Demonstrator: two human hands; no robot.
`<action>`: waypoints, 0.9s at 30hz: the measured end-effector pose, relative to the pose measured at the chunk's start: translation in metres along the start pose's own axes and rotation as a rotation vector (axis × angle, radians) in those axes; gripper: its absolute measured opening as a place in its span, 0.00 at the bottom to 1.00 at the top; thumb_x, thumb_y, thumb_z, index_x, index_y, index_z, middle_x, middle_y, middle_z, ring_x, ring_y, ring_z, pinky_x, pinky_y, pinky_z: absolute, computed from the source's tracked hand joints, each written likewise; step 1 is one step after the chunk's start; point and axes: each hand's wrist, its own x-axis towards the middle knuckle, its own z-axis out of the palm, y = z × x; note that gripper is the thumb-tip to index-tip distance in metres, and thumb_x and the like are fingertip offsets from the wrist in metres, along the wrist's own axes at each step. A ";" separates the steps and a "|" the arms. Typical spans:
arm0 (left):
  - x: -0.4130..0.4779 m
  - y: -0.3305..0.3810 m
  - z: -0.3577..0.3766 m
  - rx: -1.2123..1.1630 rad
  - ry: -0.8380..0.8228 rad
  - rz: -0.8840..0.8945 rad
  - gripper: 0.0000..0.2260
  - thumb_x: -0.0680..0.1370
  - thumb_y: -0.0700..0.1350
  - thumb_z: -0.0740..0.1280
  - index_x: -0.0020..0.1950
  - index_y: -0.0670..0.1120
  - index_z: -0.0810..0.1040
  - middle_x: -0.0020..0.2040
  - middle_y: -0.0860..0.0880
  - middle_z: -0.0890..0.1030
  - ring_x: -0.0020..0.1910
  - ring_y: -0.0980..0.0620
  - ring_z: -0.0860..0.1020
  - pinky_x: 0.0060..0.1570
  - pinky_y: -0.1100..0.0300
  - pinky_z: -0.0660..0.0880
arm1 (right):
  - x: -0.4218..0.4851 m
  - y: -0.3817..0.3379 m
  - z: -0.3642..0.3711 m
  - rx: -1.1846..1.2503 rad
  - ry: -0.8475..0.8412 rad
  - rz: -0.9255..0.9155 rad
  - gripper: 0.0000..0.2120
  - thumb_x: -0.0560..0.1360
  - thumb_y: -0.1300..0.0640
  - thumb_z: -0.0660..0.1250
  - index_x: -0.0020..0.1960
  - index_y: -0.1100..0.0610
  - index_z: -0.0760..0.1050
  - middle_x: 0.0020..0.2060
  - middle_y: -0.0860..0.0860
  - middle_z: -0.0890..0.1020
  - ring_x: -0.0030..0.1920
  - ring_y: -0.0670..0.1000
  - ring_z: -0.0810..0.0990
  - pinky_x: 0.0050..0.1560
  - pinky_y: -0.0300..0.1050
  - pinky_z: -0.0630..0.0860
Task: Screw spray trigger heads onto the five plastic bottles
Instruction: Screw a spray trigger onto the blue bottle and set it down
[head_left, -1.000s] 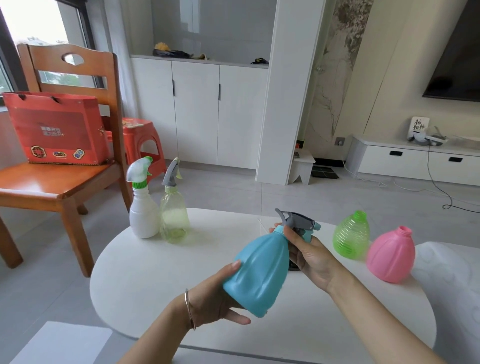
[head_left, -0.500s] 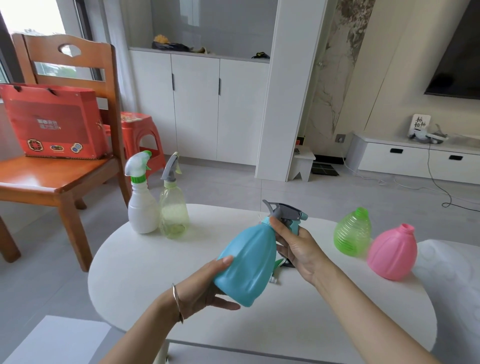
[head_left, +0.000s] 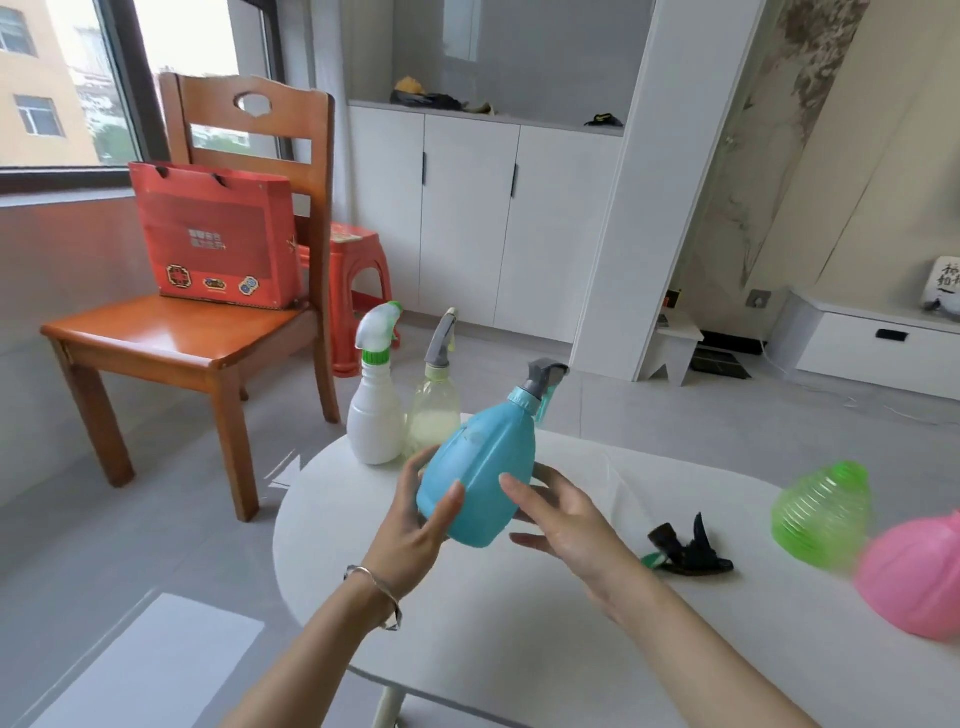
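A blue bottle (head_left: 480, 478) with a grey trigger head (head_left: 540, 379) on its neck is held tilted above the white table (head_left: 519, 613). My left hand (head_left: 415, 525) grips its lower body. My right hand (head_left: 563, 519) is beside the bottle's right side, fingers spread, holding nothing. A white bottle (head_left: 375, 410) and a clear yellowish bottle (head_left: 434, 410), both with trigger heads, stand at the table's far left. A black trigger head (head_left: 685, 548) lies loose on the table. A green bottle (head_left: 823, 512) and a pink bottle (head_left: 919, 577), both without heads, sit at the right.
A wooden chair (head_left: 176, 338) with a red box (head_left: 215, 239) on its seat stands left of the table, an orange stool (head_left: 358, 291) behind it. White cabinets (head_left: 478, 218) line the far wall.
My right hand has left the trigger head and dropped beside the blue bottle's body. The bottle has swung more upright and toward the left. The view has turned left.
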 end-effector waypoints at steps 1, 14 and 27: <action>0.001 -0.001 -0.007 0.017 0.010 0.015 0.18 0.71 0.62 0.62 0.60 0.67 0.63 0.56 0.58 0.76 0.53 0.56 0.80 0.47 0.60 0.80 | 0.006 -0.001 0.010 -0.022 0.012 -0.030 0.35 0.60 0.36 0.70 0.64 0.47 0.70 0.54 0.47 0.82 0.53 0.43 0.81 0.52 0.42 0.80; 0.025 -0.013 -0.098 0.165 0.179 0.122 0.18 0.75 0.58 0.57 0.66 0.62 0.65 0.62 0.58 0.74 0.60 0.63 0.74 0.53 0.70 0.74 | 0.092 0.016 0.090 -0.224 -0.112 -0.233 0.37 0.63 0.51 0.78 0.66 0.38 0.63 0.60 0.39 0.74 0.59 0.37 0.73 0.55 0.35 0.76; 0.017 -0.037 -0.143 0.107 0.267 -0.002 0.18 0.71 0.52 0.65 0.59 0.65 0.69 0.56 0.67 0.73 0.53 0.66 0.74 0.44 0.80 0.72 | 0.125 0.051 0.130 -0.198 -0.226 -0.215 0.28 0.68 0.48 0.74 0.62 0.33 0.64 0.63 0.36 0.72 0.65 0.37 0.69 0.59 0.35 0.73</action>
